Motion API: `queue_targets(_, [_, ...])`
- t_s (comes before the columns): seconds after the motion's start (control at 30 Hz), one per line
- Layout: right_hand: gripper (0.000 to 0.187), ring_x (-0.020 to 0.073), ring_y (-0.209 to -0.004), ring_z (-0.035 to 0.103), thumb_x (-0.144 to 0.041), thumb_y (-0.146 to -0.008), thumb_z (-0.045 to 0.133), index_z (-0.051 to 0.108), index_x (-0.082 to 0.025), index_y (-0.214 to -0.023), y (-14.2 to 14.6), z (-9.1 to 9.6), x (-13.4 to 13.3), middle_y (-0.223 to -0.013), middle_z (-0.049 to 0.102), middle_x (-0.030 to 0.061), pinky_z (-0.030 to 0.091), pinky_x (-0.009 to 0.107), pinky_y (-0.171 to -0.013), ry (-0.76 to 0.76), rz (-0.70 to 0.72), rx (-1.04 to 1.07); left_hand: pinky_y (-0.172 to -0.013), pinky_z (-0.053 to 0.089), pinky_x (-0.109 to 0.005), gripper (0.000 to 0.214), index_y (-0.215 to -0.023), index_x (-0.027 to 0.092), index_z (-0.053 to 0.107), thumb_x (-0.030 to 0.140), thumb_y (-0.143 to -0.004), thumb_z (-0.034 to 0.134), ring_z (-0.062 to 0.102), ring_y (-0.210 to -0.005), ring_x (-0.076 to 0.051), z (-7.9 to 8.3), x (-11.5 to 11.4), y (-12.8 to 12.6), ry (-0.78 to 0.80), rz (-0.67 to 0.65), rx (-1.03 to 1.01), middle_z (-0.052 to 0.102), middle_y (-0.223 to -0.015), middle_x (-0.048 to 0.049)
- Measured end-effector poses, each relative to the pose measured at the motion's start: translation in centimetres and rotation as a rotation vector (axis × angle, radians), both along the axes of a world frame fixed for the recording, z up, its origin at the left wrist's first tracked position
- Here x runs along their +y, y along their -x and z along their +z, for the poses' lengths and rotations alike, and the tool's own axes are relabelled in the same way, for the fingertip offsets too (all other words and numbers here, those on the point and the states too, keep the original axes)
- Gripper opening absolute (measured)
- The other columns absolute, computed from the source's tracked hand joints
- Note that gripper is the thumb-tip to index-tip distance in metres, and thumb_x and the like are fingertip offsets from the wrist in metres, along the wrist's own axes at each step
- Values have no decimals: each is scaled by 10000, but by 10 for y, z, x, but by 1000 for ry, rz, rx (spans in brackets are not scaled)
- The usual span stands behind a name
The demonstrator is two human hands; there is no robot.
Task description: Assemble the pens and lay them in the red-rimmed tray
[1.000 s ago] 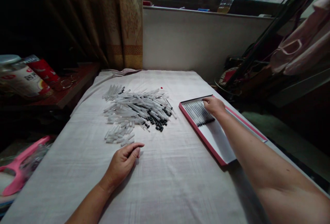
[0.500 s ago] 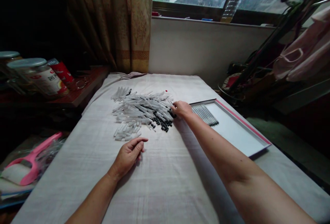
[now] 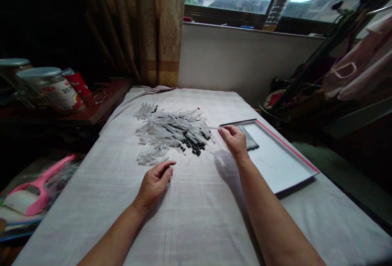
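My right hand (image 3: 233,138) pinches a thin whitish pen barrel (image 3: 213,127), which points left from the fingertips toward the pile. Below that pile my left hand (image 3: 155,182) rests on the cloth, holding nothing, with index finger stretched out and thumb slightly apart. The pile of translucent pen barrels (image 3: 174,127) lies in the middle of the table. Small black caps (image 3: 196,145) are gathered at its lower right, and short clear caps (image 3: 153,153) at its lower left. A shallow white tray (image 3: 275,159) holds a row of dark-ended pens (image 3: 251,141), partly hidden by my right hand.
A pale checked cloth (image 3: 183,225) covers the table. A tiny red piece (image 3: 198,108) lies behind the pile. Jars (image 3: 50,90) stand on a brown side table (image 3: 104,108). A pink-handled object (image 3: 39,186) is at lower left. A bottle (image 3: 277,10) stands on the windowsill.
My right hand has drawn back from the right edge of the pile, toward the right and nearer, carrying a pen barrel. My left hand has stayed nearly in place.
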State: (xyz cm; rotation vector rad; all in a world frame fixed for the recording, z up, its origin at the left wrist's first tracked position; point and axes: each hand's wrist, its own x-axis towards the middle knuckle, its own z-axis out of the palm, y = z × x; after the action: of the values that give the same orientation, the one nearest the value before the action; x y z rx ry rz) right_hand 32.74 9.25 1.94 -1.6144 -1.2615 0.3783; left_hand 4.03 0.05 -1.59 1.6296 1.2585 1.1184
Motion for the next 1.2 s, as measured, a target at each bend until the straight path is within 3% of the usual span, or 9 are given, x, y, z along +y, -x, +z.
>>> queue_targets(0.13, [276,158,-626,589,-421,-732,579,688,-169,-757,36,-13,-38,-647,651,18,465,266,-612,56,360,191,-928,497,-376,283,-1151,207,653,315,-898,584,620,-1064,-224,1,-4,-1,-568,129,301,657,-1141,-102])
queue_targets(0.23, [222,137,-640,573,-361,-760,565,682,-173,-746,70,-18,-59,-671,648,7,444,239,-602,114,578,144,-975,459,-417,335,-1253,208,580,316,-938,541,595,-1134,-244,-2,-5,-2,-703,147,491,647,-1209,-114])
queue_targets(0.4, [196,132,-671,585,-298,-784,552,689,-169,-735,104,-19,-73,-695,673,10,440,228,-630,138,663,43,-810,513,-359,300,-1184,185,608,320,-992,422,684,-907,-216,-12,-3,-1,-627,32,618,733,-1029,-89])
queue_targets(0.53, [270,131,-653,588,-354,-838,521,700,-171,-752,101,-20,-66,-677,671,-2,431,223,-615,175,691,10,-793,524,-340,300,-1078,181,655,323,-985,407,694,-886,-219,-17,0,1,-526,70,604,741,-1004,-94])
queue_targets(0.6, [298,133,-638,592,-365,-859,504,707,-169,-765,95,-20,-57,-669,672,-1,423,219,-596,204,632,-24,-804,524,-337,293,-1068,190,659,323,-976,415,694,-889,-217,-19,2,2,-499,100,582,743,-1007,-90])
queue_targets(0.73, [261,153,-765,655,-319,-883,511,742,-199,-861,91,-18,-42,-820,738,26,449,226,-699,239,447,-288,-837,504,-377,284,-1046,189,671,328,-956,441,686,-887,-237,-19,9,5,-473,142,589,749,-972,-92])
queue_targets(0.83, [257,172,-883,670,-340,-897,519,746,-248,-976,103,-15,-38,-976,741,44,454,237,-766,293,431,-573,-877,478,-411,291,-1049,178,674,325,-950,443,684,-878,-248,-16,13,10,-453,212,616,752,-939,-101])
queue_targets(0.97, [287,196,-890,672,-418,-895,531,718,-259,-1043,121,-11,-36,-1034,712,67,468,258,-738,378,406,-814,-890,475,-426,305,-1037,173,675,339,-952,433,688,-879,-255,-14,14,17,-475,291,626,751,-927,-102])
queue_targets(1.2, [297,203,-908,677,-260,-968,405,694,-213,-1022,129,-5,-29,-1035,695,107,480,266,-713,419,408,-974,-794,543,-295,316,-1134,195,645,337,-953,427,705,-830,-193,-13,5,16,-382,147,553,747,-932,-59])
